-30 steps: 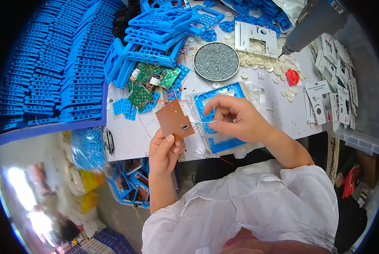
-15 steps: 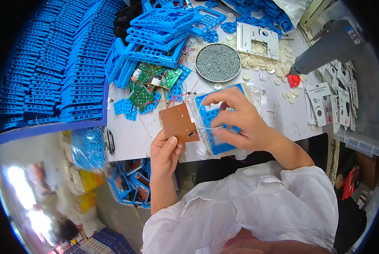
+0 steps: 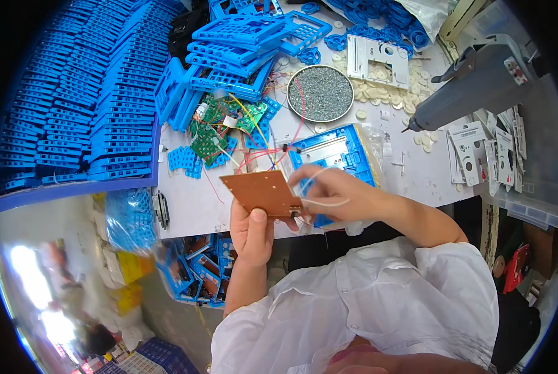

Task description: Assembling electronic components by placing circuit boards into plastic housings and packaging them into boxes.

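Observation:
My left hand [image 3: 252, 235] grips the lower edge of a brown circuit board [image 3: 259, 192], thumb on its bare face. Red, yellow and white wires trail from the board's far side. At the board's right edge are the curled fingers of my right hand [image 3: 332, 193], somewhat blurred. A looped white wire [image 3: 338, 204] runs across these fingers, which seem closed on it; their tips are partly hidden. Just beyond my right hand lies a blue plastic housing [image 3: 361, 153] with a silvery panel inside, on clear wrapping.
Blue frames [image 3: 73, 93] fill a bin at left; more frames [image 3: 235, 47] are piled over green circuit boards [image 3: 210, 140]. A round dish of small screws [image 3: 320, 93] stands centrally. A grey power screwdriver [image 3: 472, 90] hangs at right near white panels [image 3: 472, 149].
The board has tilted, and its wires now stand up behind it. My right hand has moved left and down to the board's edge, uncovering the housing. The screwdriver has swung; the red piece is hidden.

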The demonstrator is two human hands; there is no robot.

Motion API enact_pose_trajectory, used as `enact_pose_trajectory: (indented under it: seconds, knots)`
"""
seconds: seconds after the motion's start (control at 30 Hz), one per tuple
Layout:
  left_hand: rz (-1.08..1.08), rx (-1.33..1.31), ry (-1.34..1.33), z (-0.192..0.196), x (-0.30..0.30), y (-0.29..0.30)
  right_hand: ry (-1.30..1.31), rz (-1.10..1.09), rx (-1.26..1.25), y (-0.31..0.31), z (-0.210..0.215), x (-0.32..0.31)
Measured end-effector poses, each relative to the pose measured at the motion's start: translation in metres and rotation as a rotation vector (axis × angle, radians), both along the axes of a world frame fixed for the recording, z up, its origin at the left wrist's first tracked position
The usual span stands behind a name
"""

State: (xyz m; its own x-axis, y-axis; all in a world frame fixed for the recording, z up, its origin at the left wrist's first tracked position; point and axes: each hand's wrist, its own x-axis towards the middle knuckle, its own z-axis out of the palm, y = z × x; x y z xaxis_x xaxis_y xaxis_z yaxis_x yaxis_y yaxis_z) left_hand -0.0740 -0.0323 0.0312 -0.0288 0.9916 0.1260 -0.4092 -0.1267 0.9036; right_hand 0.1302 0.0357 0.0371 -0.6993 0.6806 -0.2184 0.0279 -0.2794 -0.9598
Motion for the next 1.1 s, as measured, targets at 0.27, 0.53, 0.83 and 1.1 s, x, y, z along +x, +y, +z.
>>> enact_pose_trajectory:
  seconds: [0.27,0.53,0.83,1.1]
  knots:
    - [0.098,0.010,0.102,0.012,-0.002,0.005,0.496,0.313,-0.596,-0.013,-0.012,0.009]
    - [0.147,0.056,0.225,-0.001,-0.006,0.004,0.140,-0.075,0.087,-0.013,-0.007,0.019]
    - [0.285,-0.017,0.155,0.004,0.016,0.004,0.184,-0.109,-0.307,-0.031,0.002,-0.003]
    - [-0.086,-0.154,-0.275,0.001,0.003,0.006,0.150,0.213,-0.131,-0.056,0.006,0.089]
